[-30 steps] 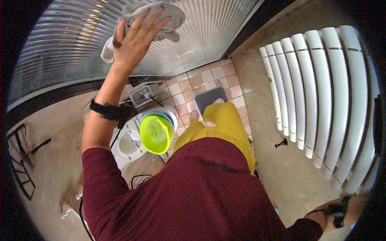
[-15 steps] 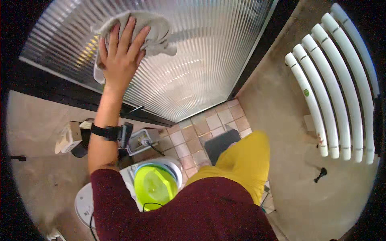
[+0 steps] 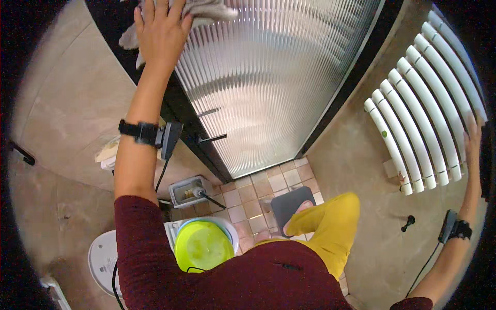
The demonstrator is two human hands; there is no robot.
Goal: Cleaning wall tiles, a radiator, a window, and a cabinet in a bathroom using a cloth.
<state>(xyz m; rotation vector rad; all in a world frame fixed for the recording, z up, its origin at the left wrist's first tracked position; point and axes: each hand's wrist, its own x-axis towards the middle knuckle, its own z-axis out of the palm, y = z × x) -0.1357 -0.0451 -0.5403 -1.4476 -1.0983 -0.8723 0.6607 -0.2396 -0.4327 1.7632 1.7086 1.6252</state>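
Observation:
My left hand (image 3: 164, 39) presses a grey cloth (image 3: 209, 10) against the upper left of a ribbed glass door (image 3: 258, 77), where the glass meets its black frame. Its fingers are spread, and cloth sticks out on both sides of them. The cloth's upper part is cut off by the picture's top edge. At the far right, my right hand (image 3: 472, 137) reaches up to the outer edge of a white tubular radiator (image 3: 423, 108). Its fingers look stretched out against the radiator, with nothing visible in them. Each wrist wears a black strap with a small device.
A black door handle (image 3: 213, 138) juts from the frame. Below it are a grey bin (image 3: 187, 192) holding a brush and a lime-green basin (image 3: 204, 245). One foot stands on a grey step (image 3: 289, 204) over floor tiles (image 3: 253, 208). A black hook (image 3: 408, 223) is on the right wall.
My left hand and the cloth have moved up the door to its black frame. My right hand has come into view at the radiator. The view has shifted.

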